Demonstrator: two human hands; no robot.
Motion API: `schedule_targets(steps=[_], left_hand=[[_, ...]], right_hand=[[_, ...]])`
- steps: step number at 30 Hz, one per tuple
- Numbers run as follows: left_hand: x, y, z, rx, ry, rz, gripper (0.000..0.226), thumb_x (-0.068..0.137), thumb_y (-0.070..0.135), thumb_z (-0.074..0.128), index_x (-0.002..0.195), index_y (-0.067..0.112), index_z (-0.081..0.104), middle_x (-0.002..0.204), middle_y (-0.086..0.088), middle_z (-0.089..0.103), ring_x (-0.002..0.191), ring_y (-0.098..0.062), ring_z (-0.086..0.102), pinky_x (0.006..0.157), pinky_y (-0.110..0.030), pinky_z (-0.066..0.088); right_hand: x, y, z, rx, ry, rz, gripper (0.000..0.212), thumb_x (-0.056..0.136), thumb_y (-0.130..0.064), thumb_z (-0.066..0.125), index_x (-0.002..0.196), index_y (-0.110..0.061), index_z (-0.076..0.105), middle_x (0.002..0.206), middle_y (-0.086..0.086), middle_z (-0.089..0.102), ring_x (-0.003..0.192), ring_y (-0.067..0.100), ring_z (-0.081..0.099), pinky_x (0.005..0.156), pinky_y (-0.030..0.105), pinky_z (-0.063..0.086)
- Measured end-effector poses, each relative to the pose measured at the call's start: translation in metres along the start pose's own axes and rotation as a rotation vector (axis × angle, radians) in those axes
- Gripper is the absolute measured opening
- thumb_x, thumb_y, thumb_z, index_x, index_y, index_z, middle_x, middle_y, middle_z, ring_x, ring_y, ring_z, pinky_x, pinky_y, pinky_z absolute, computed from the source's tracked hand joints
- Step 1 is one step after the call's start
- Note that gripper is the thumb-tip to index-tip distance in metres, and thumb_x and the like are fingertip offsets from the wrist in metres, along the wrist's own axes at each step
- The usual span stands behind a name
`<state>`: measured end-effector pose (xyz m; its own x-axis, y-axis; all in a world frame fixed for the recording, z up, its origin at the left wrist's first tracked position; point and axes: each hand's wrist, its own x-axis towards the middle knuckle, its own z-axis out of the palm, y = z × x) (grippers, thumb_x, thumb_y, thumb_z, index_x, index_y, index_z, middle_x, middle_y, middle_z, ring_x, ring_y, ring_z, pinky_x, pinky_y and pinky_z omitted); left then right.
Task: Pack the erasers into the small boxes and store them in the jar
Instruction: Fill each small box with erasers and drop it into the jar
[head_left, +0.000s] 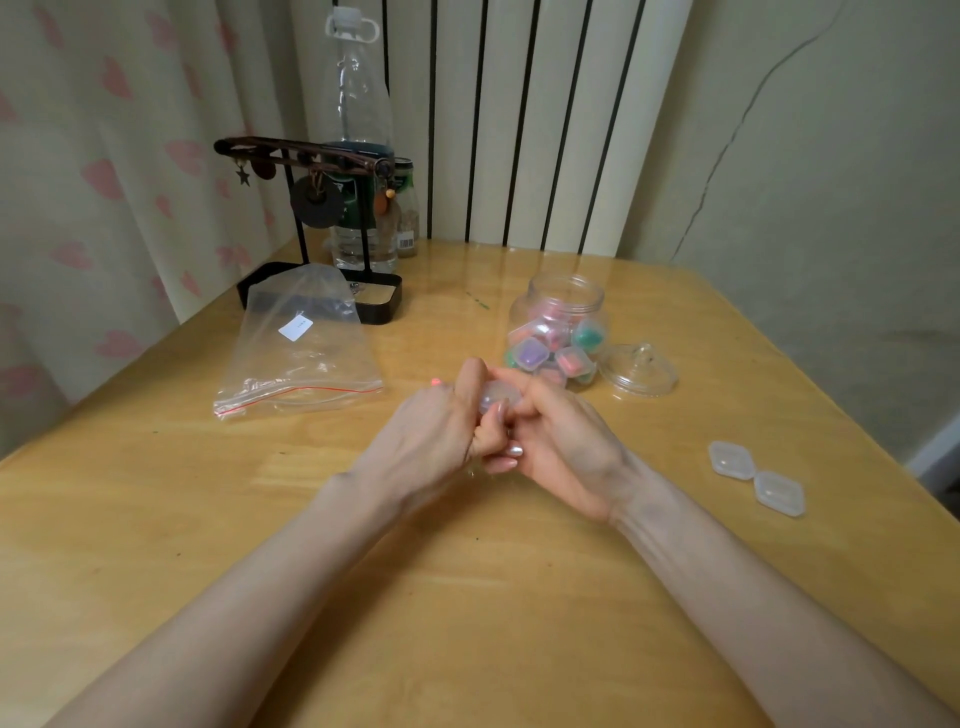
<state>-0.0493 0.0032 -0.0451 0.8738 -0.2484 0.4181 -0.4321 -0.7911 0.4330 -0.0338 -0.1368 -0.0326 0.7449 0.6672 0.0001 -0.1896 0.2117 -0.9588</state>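
Over the middle of the table, my left hand (434, 428) and my right hand (558, 441) meet, and both pinch one small clear plastic box (500, 396) between thumbs and fingers. What the box holds is hidden by my fingers. A bit of a pink eraser (436, 382) peeks out behind my left hand. Beyond my hands stands the open glass jar (563, 332), holding several small boxes with pink, green and purple erasers. Its glass lid (641, 370) lies on the table just right of it. An empty small box (756, 478) lies open at the right.
A clear zip bag (298, 348) lies at the left. Behind it stand a black jewellery stand (322, 228), a tall plastic bottle (358, 130) and a small bottle (406, 208). The wooden table (467, 597) ends at a curtain on the left and a wall on the right.
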Motion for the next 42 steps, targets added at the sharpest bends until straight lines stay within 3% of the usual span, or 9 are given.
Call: schedule_targets(steps=[4,7,9,11,14,17,22,30,42], left_hand=[[-0.003,-0.002,0.006,-0.027,-0.002,0.03,0.051,0.079,0.063,0.019,0.091,0.015,0.029,0.059,-0.004,0.052,0.059,-0.035,0.055,0.047,-0.026,0.025],[-0.004,-0.002,0.008,-0.07,0.005,0.028,0.058,0.076,0.066,0.016,0.091,0.012,0.03,0.065,-0.009,0.061,0.059,-0.034,0.056,0.052,-0.035,0.036],[-0.005,-0.002,0.008,-0.086,0.009,0.019,0.061,0.076,0.068,0.017,0.092,0.011,0.031,0.067,-0.012,0.064,0.06,-0.034,0.056,0.054,-0.037,0.039],[-0.007,0.0,0.008,-0.114,0.011,-0.004,0.061,0.076,0.069,0.019,0.093,0.012,0.032,0.067,-0.011,0.065,0.061,-0.033,0.058,0.055,-0.037,0.042],[-0.007,0.002,0.007,-0.26,-0.008,-0.071,0.046,0.087,0.061,0.031,0.098,0.017,0.035,0.073,-0.002,0.067,0.065,-0.024,0.063,0.061,-0.038,0.051],[0.001,0.0,-0.007,-0.43,-0.083,-0.11,0.02,0.092,0.032,0.054,0.107,0.018,0.051,0.082,-0.001,0.064,0.071,-0.025,0.065,0.061,-0.04,0.056],[0.001,-0.003,-0.023,-0.788,-0.301,-0.226,0.021,0.084,0.0,0.064,0.104,0.005,0.064,0.089,-0.006,0.07,0.078,-0.012,0.069,0.068,-0.027,0.058],[-0.004,0.005,-0.025,-1.026,-0.563,-0.281,0.025,0.087,-0.002,0.058,0.111,-0.002,0.062,0.104,-0.015,0.07,0.101,-0.026,0.068,0.082,-0.026,0.055],[-0.007,0.009,-0.017,-1.062,-0.487,-0.253,0.021,0.08,-0.001,0.063,0.1,-0.001,0.064,0.09,-0.011,0.073,0.088,-0.023,0.071,0.077,-0.024,0.056]], right_hand=[[0.004,0.005,-0.006,0.037,-0.016,0.045,0.056,0.073,-0.012,0.036,0.122,0.015,0.04,0.069,0.003,0.033,0.051,0.007,0.033,0.049,0.023,0.028],[0.004,0.004,-0.006,0.067,-0.012,0.054,0.051,0.07,-0.01,0.035,0.119,-0.004,0.049,0.081,0.01,0.033,0.051,0.007,0.034,0.048,0.023,0.029],[0.005,0.005,-0.008,0.073,-0.011,0.06,0.052,0.074,-0.007,0.031,0.123,0.0,0.047,0.087,0.011,0.031,0.051,0.007,0.035,0.049,0.023,0.029],[0.004,0.006,-0.009,0.062,-0.013,0.067,0.053,0.079,-0.003,0.026,0.13,0.005,0.041,0.08,0.014,0.041,0.052,0.007,0.036,0.049,0.023,0.029],[0.001,-0.002,-0.014,-0.015,-0.021,0.04,0.051,0.088,-0.007,0.03,0.138,-0.006,0.039,0.103,0.029,0.052,0.056,0.01,0.041,0.05,0.024,0.036],[-0.005,-0.017,-0.032,-0.202,-0.032,0.041,0.054,0.091,-0.003,0.042,0.144,-0.015,0.036,0.088,0.016,0.055,0.061,0.014,0.05,0.056,0.028,0.047],[-0.015,-0.027,-0.039,-0.53,-0.094,-0.005,0.047,0.091,-0.002,0.056,0.134,-0.02,0.051,0.082,0.019,0.063,0.063,0.02,0.059,0.064,0.034,0.056],[-0.019,-0.033,-0.037,-0.597,-0.203,0.006,0.031,0.087,-0.005,0.061,0.117,-0.013,0.065,0.074,0.02,0.059,0.059,0.022,0.062,0.061,0.036,0.057],[-0.015,-0.024,-0.043,-0.485,-0.204,0.021,0.02,0.083,-0.008,0.064,0.102,-0.016,0.066,0.064,0.015,0.061,0.047,0.019,0.061,0.049,0.031,0.055]])
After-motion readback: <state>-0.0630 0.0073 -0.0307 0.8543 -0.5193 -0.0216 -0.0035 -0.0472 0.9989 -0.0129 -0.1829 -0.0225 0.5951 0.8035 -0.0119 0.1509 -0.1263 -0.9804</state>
